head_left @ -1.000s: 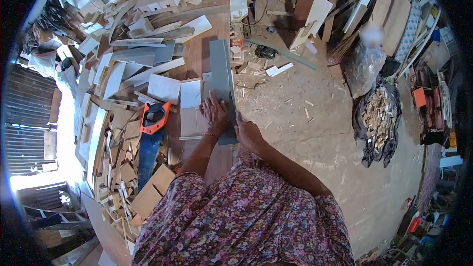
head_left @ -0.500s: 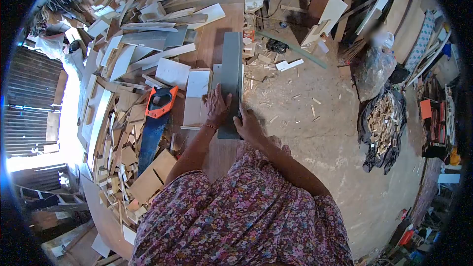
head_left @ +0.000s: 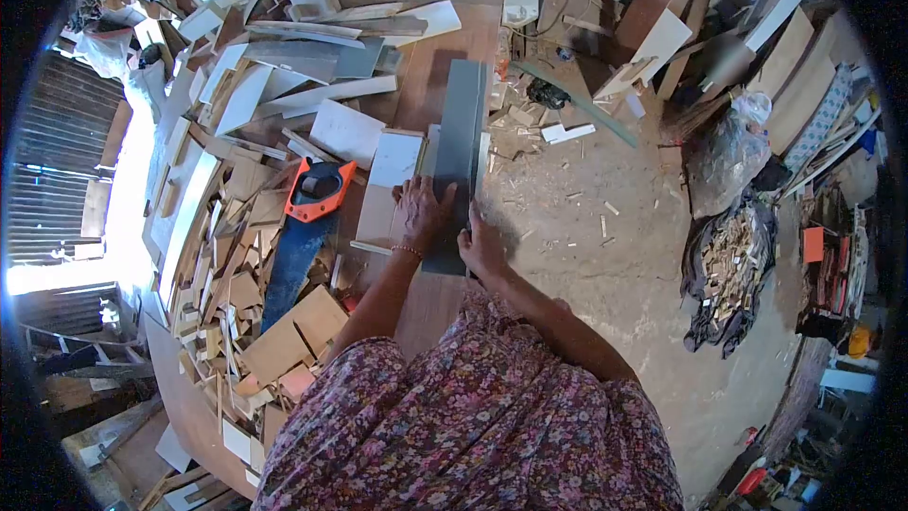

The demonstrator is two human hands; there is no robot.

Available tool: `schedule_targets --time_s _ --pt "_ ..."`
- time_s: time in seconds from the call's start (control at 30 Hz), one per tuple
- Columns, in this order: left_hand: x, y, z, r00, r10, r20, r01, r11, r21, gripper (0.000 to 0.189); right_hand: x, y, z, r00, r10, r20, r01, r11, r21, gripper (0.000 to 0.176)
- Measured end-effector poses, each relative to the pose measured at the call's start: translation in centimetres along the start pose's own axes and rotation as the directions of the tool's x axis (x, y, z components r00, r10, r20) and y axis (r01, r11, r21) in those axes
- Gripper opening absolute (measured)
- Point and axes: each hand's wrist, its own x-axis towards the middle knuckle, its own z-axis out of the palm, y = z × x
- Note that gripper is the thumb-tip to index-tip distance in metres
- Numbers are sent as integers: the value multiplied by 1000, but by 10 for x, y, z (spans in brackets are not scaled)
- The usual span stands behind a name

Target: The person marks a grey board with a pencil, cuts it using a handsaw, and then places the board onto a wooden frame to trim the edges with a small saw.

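A long grey board (head_left: 461, 123) lies lengthwise near the right edge of the wooden table (head_left: 430, 308). My left hand (head_left: 425, 216) rests on the board's left side with its fingers spread, a beaded bracelet at the wrist. At the board's right edge is my right hand (head_left: 483, 244), its fingers bent against the side; whether it grips the edge is unclear. White-topped pieces (head_left: 395, 159) lie just left of the board. Farther left is a handsaw with an orange and black handle (head_left: 320, 191), its dark blade pointing toward me.
Wood offcuts (head_left: 251, 293) are heaped on the table's left side, with panels (head_left: 322, 57) piled behind. Scraps lie on the floor (head_left: 586, 265) at the right. Beyond are a black bag of wood bits (head_left: 733, 270) and a clear plastic bag (head_left: 733, 156).
The view has shifted, so the table and board appear slightly farther right. Both hands remain at the board, the left one still flat with spread fingers.
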Motion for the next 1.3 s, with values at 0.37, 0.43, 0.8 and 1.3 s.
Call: schedule_targets --time_s 0.37,0.43,0.8,1.3 --pt "5 1 -17 997 -48 64 50 998 -28 44 9 -14 9 997 60 -49 -66 990 -121 60" --pt "6 -2 -14 999 -31 41 32 999 -25 45 10 -17 9 991 2 -130 -20 991 -134 57" --pt "-3 4 17 999 -37 -9 37 998 59 43 6 4 -1 980 50 -193 -40 998 55 53" --pt "-31 -47 -14 933 359 16 -360 933 30 36 7 -2 -12 978 29 -207 -5 993 116 50"
